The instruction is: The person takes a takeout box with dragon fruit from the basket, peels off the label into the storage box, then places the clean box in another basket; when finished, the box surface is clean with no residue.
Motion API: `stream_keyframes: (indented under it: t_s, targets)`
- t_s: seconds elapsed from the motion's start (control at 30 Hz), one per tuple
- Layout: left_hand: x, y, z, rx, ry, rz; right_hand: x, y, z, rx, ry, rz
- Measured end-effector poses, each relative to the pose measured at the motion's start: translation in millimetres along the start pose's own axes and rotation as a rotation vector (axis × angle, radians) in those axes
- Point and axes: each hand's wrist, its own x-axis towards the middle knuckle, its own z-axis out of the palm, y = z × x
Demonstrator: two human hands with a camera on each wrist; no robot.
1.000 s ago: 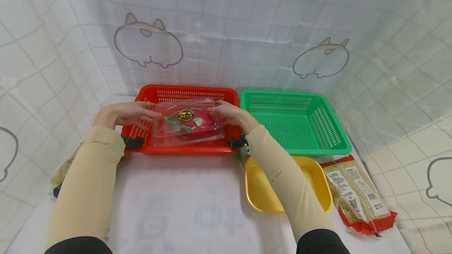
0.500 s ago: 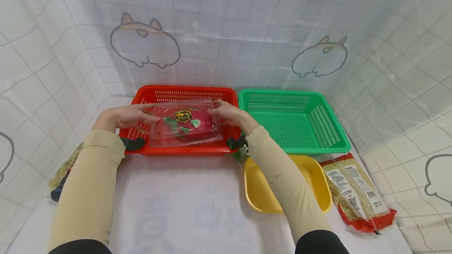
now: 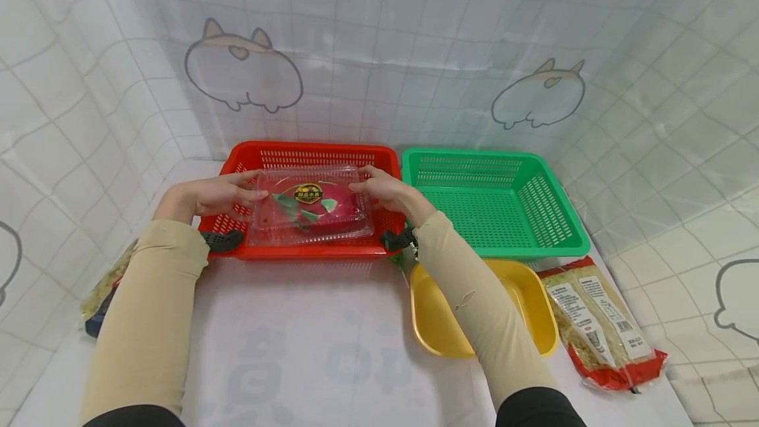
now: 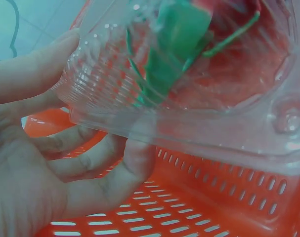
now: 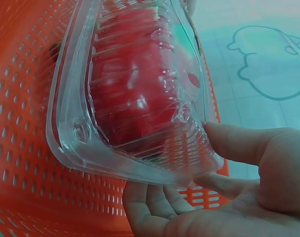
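Observation:
A clear plastic clamshell fruit box (image 3: 269, 232) with a black-and-gold label is held over the red basket (image 3: 314, 146). Inside it lies a red dragon fruit (image 5: 132, 94) with green scales. My left hand (image 3: 216, 196) holds the left end, thumb by the lid and fingers curled under the rim, as the left wrist view shows. At the opposite end, my right hand (image 3: 391, 193) grips the box with its thumb on the side wall and several fingers under the edge. The slotted basket wall and floor show beneath the box in both wrist views.
A green basket (image 3: 486, 216) stands right of the red one. In front of it is a yellow tray (image 3: 435, 321), partly behind my right sleeve. A red-edged food bag (image 3: 599, 328) lies far right. Another bag (image 3: 109, 285) is partly hidden by my left sleeve.
The box has shifted very slightly left and sits a little more level, both hands still holding its ends. The rest of the scene only shifts a little with the head camera.

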Motion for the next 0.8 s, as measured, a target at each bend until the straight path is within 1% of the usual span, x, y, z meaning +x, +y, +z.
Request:
stream_keyframes:
  t_s: [0.2, 0.43, 0.8]
  targets:
    - [0.4, -1.7, 0.5, -0.021, 0.013, 0.045, -2.5, -1.0, -0.3, 0.020, 0.000, -0.009]
    - [0.8, -2.2, 1.2, -0.052, 0.040, 0.078, -2.0, -1.2, -0.5, 0.039, 0.005, -0.011]
    - [-3.8, -2.3, 3.0, -0.048, 0.066, 0.124, -0.9, -1.2, -0.4, 0.048, 0.013, -0.028]
